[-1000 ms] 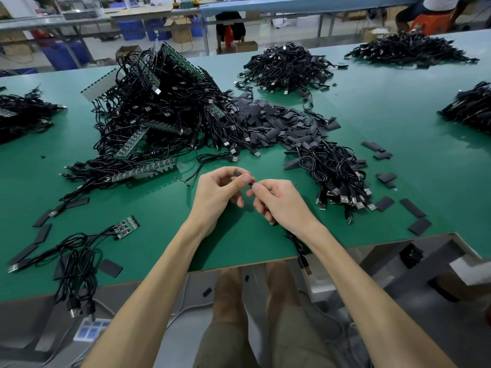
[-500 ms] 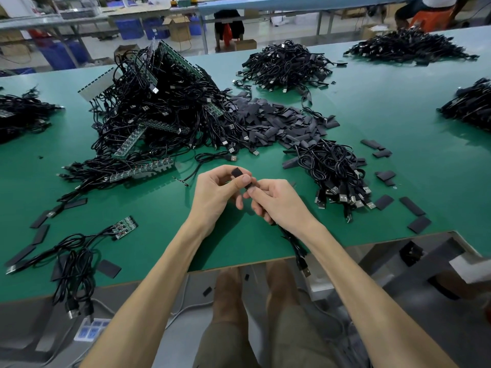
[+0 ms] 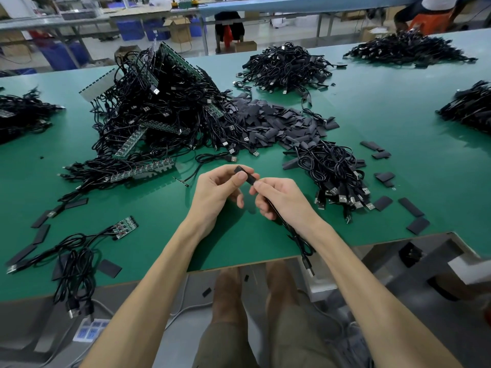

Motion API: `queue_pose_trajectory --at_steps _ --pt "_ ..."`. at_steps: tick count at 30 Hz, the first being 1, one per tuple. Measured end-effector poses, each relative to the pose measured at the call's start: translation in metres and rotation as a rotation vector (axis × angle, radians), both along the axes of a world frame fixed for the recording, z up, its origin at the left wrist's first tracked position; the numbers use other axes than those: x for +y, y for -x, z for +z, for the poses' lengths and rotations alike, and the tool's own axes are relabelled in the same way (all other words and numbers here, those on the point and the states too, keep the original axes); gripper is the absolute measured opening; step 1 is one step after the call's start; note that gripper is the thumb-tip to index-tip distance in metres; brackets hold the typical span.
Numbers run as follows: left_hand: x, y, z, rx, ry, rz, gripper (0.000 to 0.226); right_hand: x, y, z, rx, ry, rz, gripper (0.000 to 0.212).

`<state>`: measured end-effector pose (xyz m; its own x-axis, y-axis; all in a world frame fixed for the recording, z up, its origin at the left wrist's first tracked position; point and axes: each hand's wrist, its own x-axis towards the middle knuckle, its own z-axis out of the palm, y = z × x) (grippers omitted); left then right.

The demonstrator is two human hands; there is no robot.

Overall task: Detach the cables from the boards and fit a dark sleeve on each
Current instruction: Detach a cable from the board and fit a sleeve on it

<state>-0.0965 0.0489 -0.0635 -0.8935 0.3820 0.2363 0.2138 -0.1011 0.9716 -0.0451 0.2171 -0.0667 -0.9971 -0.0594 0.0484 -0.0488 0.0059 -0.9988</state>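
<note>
My left hand [image 3: 216, 193] pinches a short dark sleeve [image 3: 247, 175] between thumb and fingers above the green table [image 3: 148, 235]. My right hand [image 3: 281, 200] pinches a black cable [image 3: 297, 237] just behind the sleeve; the cable's end sits inside or at the sleeve's mouth, hidden by my fingers. The cable runs under my right wrist and its USB plug [image 3: 309, 268] hangs over the table's front edge. A big tangle of cables still on green boards [image 3: 148, 115] lies to the far left of my hands.
A heap of loose dark sleeves [image 3: 276, 123] lies behind my hands. A bundle of cables [image 3: 334, 176] sits to the right, with stray sleeves [image 3: 410, 207] beyond it. A small board with cables [image 3: 125, 227] lies front left. More cable piles [image 3: 287, 67] sit farther back.
The dark sleeve has come further out between my left fingers and shows more of its length. Both hands stay close together with only small shifts.
</note>
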Motion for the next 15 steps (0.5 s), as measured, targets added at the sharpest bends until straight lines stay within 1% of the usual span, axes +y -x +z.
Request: queue_pose_trajectory --at_steps 4,9,15 --pt "-0.0005 0.0013 -0.0004 0.005 -0.023 0.026 0.024 -0.0002 0.0011 -0.0002 -0.006 0.011 0.015 0.028" --pt "-0.0011 0.0012 -0.0022 0.018 -0.010 0.069 0.025 -0.0016 0.0004 0.0003 -0.006 -0.023 0.004 0.029" --pt "-0.0010 0.0021 -0.0019 0.001 0.011 0.056 0.030 -0.0032 -0.0009 0.0017 -0.014 -0.051 -0.009 0.031"
